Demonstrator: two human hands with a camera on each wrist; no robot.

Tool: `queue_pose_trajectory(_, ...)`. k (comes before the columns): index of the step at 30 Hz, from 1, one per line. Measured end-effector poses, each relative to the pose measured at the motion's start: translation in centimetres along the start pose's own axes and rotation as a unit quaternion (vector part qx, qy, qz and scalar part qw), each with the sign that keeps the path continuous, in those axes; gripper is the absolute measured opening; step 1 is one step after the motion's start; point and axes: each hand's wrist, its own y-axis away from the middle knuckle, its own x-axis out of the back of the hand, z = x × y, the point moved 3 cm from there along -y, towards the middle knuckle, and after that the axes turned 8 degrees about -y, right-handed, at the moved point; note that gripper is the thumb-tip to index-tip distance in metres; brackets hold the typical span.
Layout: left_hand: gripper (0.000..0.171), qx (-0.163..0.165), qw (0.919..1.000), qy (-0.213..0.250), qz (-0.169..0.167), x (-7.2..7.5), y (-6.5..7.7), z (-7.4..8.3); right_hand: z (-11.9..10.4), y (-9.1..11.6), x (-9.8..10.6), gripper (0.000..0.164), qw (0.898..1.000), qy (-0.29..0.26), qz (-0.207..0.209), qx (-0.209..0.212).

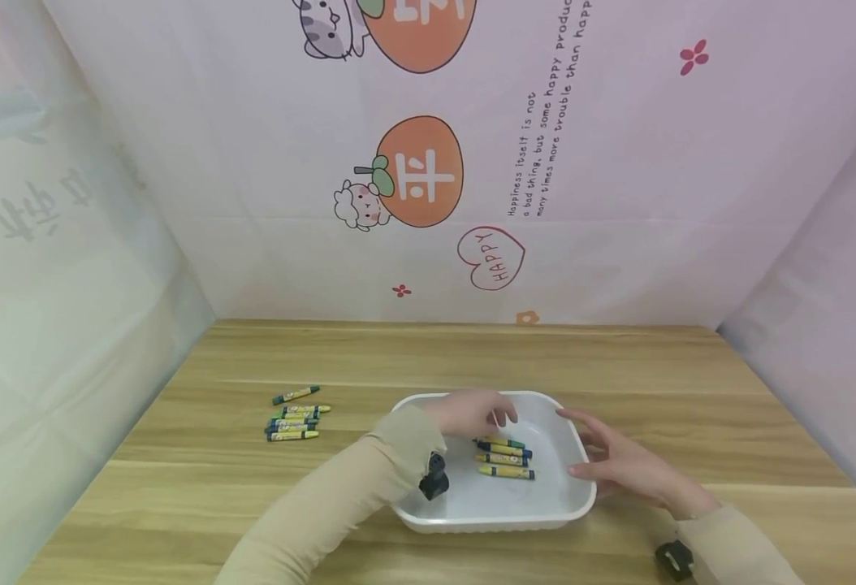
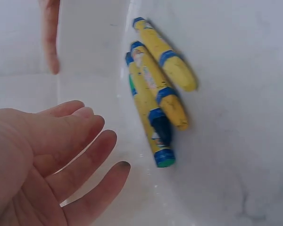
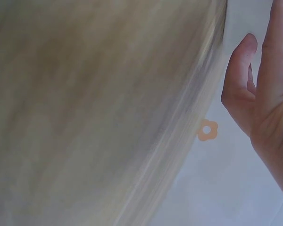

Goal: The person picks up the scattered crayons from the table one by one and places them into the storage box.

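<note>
A white tray (image 1: 494, 524) with raised walls holds several yellow-wrapped crayons (image 1: 507, 472), lying side by side, with blue bands and blue, green or yellow ends. My left hand (image 1: 469, 412) hovers over the far left part of the tray, fingers loosely bent and nothing in them. In the left wrist view, its fingertips (image 2: 123, 165) are a short way from the crayons (image 2: 153, 80). At the tray's right side, my right hand (image 1: 629, 467) holds the rim, its thumb hooked over the wall and a finger at the far corner. Its other fingers are mostly hidden.
Left of the tray, several more crayons (image 1: 292, 424) lie in a loose row on the wooden table (image 1: 691, 390). One crayon (image 1: 296, 395) lies askew behind them. A printed cloth (image 1: 603, 268) hangs at the table's back edge, with pale cloth on both sides.
</note>
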Motion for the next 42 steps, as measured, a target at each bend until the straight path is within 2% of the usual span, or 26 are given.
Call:
queue_pose_trajectory(5,0.029,-0.011,0.9998,0.013,0.010,0.9,0.9,0.0,0.0,0.0,0.0,0.084,1.000,0.000,-0.001,0.002)
queue_pose_trajectory(12,0.031,-0.018,0.9988,0.040,0.022,2.4,3.2,-0.1,0.0,0.0,0.0,0.084,1.000,-0.002,-0.003,0.004)
queue_pose_trajectory(20,0.032,-0.017,0.9965,0.072,0.038,3.8,5.1,-1.0,0.1,0.0,0.1,0.085,1.000,0.004,0.004,0.004)
queue_pose_trajectory(27,0.033,-0.021,0.9941,0.087,0.061,3.9,6.4,-2.5,0.1,0.0,0.1,0.085,1.000,-0.004,0.000,0.004)
queue_pose_trajectory(37,0.030,-0.026,0.9893,0.105,0.098,3.8,9.1,-4.2,0.2,0.1,0.1,0.084,1.000,-0.004,0.001,0.005)
queue_pose_trajectory(42,0.029,-0.015,0.9876,0.116,0.105,3.4,10.4,-4.9,0.2,0.1,0.2,0.085,1.000,-0.001,0.002,0.003)
